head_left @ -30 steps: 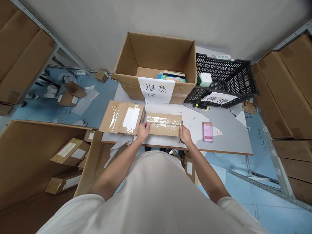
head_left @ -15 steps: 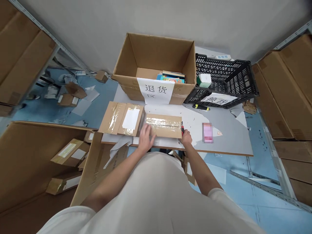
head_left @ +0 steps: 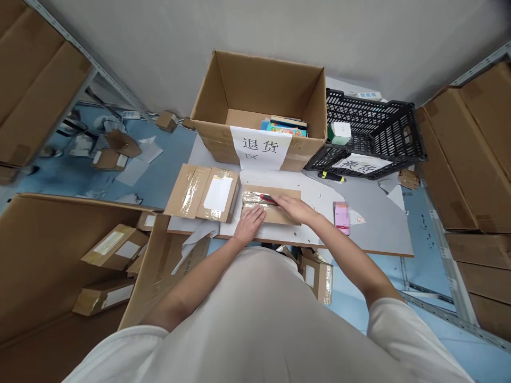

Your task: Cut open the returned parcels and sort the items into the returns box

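A taped brown cardboard box lies on the table in front of me, with shiny clear tape along its top. My left hand rests flat on the box's near left part, fingers stretched out. My right hand is closed around a red and black box cutter, held low over the middle of the taped top. Its blade is too small to make out. Just left of this box sits a larger taped box bearing a white label.
An open carton with books stands behind, beside a black plastic crate holding a small box. A yellow-black cutter and a phone lie to the right. A big carton of parcels stands at left.
My right hand has moved from the box's right end leftward over its top, carrying the box cutter. My left hand has shifted slightly right and now lies flatter on the box.
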`<state>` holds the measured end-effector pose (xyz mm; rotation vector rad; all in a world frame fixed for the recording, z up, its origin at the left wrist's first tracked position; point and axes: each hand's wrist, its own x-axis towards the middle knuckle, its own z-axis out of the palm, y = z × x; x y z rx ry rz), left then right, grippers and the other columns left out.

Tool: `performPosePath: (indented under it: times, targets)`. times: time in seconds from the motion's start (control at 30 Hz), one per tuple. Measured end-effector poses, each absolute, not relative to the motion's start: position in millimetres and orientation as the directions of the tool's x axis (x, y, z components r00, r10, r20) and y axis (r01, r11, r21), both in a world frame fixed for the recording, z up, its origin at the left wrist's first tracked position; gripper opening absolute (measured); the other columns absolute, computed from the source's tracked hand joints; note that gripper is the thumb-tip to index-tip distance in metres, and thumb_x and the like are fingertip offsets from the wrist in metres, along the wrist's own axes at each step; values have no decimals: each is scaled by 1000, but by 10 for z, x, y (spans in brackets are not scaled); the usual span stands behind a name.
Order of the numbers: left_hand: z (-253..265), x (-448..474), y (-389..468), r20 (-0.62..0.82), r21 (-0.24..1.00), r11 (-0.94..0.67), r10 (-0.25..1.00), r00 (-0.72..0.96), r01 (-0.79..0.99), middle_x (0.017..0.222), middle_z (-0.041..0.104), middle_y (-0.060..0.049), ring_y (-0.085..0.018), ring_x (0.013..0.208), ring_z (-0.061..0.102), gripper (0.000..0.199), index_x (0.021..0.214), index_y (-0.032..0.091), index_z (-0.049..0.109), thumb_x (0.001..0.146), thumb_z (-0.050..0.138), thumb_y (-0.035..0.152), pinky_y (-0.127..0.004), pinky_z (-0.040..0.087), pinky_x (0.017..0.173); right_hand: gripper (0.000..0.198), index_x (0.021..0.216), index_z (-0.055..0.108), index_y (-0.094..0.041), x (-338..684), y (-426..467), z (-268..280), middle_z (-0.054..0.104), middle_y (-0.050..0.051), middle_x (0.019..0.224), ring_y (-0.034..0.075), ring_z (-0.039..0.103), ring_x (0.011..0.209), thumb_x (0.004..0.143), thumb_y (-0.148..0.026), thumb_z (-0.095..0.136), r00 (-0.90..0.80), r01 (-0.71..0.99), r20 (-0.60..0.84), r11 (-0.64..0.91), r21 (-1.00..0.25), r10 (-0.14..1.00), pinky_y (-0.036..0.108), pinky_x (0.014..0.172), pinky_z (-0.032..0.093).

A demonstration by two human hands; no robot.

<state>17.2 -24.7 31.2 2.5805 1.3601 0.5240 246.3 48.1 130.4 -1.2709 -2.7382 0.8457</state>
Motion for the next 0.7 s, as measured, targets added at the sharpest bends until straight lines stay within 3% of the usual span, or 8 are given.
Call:
performPosePath:
  times: [0.17,0.4,0.7]
  targets:
    - [284,173,-236,248,302,-576,817,521,760,132,57,-13,-24,131,44,38,130,16,52,95,40,22,-45,39,106,60,149,20,-34,2093,626,1312,53,9,134,23,60,110,93,-17,34,-733,678,-351,668,-307,583,35,86,46]
    - [260,163,-252,248,279,-581,813,527,765,131,58,-12,-24,130,46,38,129,16,53,95,38,22,-44,39,105,59,149,22,-34,2017,632,1424,53,13,132,26,65,99,94,-15,30,-707,673,-436,720,-173,557,36,78,48]
    - [243,148,-224,256,257,-593,803,538,763,131,58,-13,-24,128,48,37,128,16,53,95,38,23,-43,41,103,62,149,17,-35,2047,577,1346,55,12,128,26,65,100,92,-14,30,-675,700,-458,699,-148,579,36,79,47]
